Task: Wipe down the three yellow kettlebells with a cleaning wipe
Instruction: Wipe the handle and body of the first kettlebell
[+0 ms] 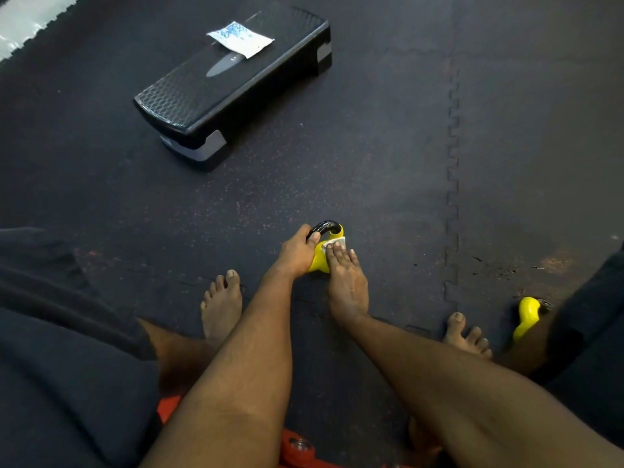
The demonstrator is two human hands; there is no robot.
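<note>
A small yellow kettlebell (319,260) with a black handle stands on the dark rubber floor between my feet. My left hand (299,253) grips its black handle from the left. My right hand (347,282) lies with straight fingers on a white wipe (336,244), pressing it against the kettlebell's yellow body. A second yellow kettlebell (526,317) lies at the right, partly hidden behind my right leg. No third kettlebell is in view.
A black aerobic step (233,92) sits farther ahead with a white-and-blue wipe packet (240,38) on top. My bare feet (221,307) rest on the interlocking floor mats. An orange object (297,449) lies beneath my arms at the bottom edge.
</note>
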